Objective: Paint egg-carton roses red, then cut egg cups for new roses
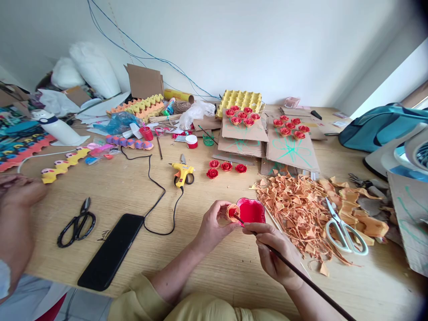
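In my left hand (214, 226) is a small egg-carton rose (232, 211), orange at its rim and red in the middle, pinched between thumb and fingers. My right hand (276, 252) grips a long dark paintbrush (301, 275), its tip inside the rose. Just behind the hands stands a small dish of red paint (253, 210) with a smeared rim. Several finished red roses (226, 166) lie on the table beyond it. To the right spreads a heap of orange carton scraps (294, 205).
White-handled scissors (346, 236) rest on the scraps. Left of me are a yellow glue gun (183, 171), its black cord, a black phone (112, 252) and black scissors (76, 223). Cardboard sheets (292, 151) carry more roses at the back. Another person's arm (16, 218) rests at far left.
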`<action>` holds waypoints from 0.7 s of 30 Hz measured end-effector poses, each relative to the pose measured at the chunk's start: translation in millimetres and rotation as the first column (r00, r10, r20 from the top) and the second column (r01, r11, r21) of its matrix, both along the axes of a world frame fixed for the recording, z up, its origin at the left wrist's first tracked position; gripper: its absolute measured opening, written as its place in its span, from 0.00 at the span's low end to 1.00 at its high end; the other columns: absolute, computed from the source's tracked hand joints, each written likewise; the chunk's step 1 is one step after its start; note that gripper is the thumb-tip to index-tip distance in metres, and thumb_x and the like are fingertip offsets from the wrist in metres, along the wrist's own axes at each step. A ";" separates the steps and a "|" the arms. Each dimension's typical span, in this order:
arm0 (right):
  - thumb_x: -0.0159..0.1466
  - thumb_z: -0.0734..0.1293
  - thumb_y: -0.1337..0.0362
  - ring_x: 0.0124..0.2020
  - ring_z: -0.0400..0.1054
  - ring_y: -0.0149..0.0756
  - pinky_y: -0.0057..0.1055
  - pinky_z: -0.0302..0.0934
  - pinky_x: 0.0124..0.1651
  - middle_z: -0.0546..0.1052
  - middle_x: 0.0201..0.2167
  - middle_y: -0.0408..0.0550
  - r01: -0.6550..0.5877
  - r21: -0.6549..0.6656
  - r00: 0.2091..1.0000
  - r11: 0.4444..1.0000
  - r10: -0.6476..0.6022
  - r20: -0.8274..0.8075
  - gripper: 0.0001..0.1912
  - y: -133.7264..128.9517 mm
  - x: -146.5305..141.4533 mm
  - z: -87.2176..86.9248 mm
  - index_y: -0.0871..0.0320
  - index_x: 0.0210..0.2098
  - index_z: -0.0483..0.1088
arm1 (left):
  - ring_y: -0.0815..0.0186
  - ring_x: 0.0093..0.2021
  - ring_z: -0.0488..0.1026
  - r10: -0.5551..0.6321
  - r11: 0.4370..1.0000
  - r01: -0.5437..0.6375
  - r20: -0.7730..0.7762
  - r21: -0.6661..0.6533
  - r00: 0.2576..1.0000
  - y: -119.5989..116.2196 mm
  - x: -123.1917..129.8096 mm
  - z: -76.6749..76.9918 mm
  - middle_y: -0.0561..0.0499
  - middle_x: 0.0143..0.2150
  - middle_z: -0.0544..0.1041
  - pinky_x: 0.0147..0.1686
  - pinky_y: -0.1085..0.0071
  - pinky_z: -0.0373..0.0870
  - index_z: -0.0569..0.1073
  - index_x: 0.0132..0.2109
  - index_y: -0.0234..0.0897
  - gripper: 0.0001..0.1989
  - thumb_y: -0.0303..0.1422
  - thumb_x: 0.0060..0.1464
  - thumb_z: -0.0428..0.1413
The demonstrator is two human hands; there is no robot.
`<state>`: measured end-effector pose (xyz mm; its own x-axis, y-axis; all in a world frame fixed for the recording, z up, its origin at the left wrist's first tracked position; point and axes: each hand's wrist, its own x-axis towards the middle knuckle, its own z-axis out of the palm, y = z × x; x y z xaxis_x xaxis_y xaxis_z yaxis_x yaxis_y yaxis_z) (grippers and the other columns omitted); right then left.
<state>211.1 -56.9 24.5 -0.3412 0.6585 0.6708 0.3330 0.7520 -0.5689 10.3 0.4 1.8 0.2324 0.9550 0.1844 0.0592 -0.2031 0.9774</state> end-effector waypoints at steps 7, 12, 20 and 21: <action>0.68 0.61 0.77 0.46 0.78 0.38 0.36 0.74 0.47 0.79 0.47 0.53 0.020 -0.020 0.999 1.000 -0.021 -0.031 0.16 1.6 -4.2 5.1 0.53 0.51 0.63 | 0.63 0.43 0.77 -0.052 0.998 0.053 0.039 -0.031 0.998 -1.1 1.6 4.0 0.47 0.45 0.79 0.45 0.69 0.74 0.71 0.49 0.37 0.21 0.38 0.52 0.69; 0.68 0.60 0.77 0.47 0.78 0.39 0.37 0.74 0.46 0.78 0.50 0.55 -0.014 -0.043 0.994 0.999 0.009 -0.106 0.18 4.7 0.5 4.2 0.53 0.54 0.62 | 0.63 0.44 0.77 -0.062 0.997 0.064 0.034 -0.040 0.997 -1.1 1.9 7.8 0.48 0.45 0.79 0.45 0.68 0.74 0.71 0.49 0.37 0.20 0.38 0.53 0.68; 0.70 0.60 0.75 0.46 0.79 0.39 0.37 0.75 0.45 0.79 0.50 0.55 -0.036 -0.059 0.991 0.998 0.028 -0.128 0.15 4.9 1.4 5.7 0.53 0.53 0.62 | 0.62 0.43 0.77 -0.047 0.996 0.049 0.029 -0.077 0.998 -0.1 1.9 4.2 0.47 0.45 0.79 0.45 0.68 0.74 0.71 0.49 0.37 0.21 0.37 0.52 0.69; 0.70 0.60 0.74 0.46 0.78 0.39 0.37 0.75 0.45 0.79 0.49 0.56 -0.035 -0.067 0.994 0.997 0.028 -0.109 0.14 5.1 0.6 6.2 0.53 0.52 0.62 | 0.62 0.44 0.77 -0.049 0.995 0.052 0.030 -0.080 0.998 0.0 1.9 3.6 0.47 0.45 0.79 0.45 0.68 0.74 0.71 0.49 0.37 0.21 0.37 0.52 0.69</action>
<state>211.6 -51.8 30.7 -0.2907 0.6941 0.6585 0.2435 0.7193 -0.6507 12.2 0.3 5.4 0.2764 0.9542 0.1141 0.0230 -0.1253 0.9919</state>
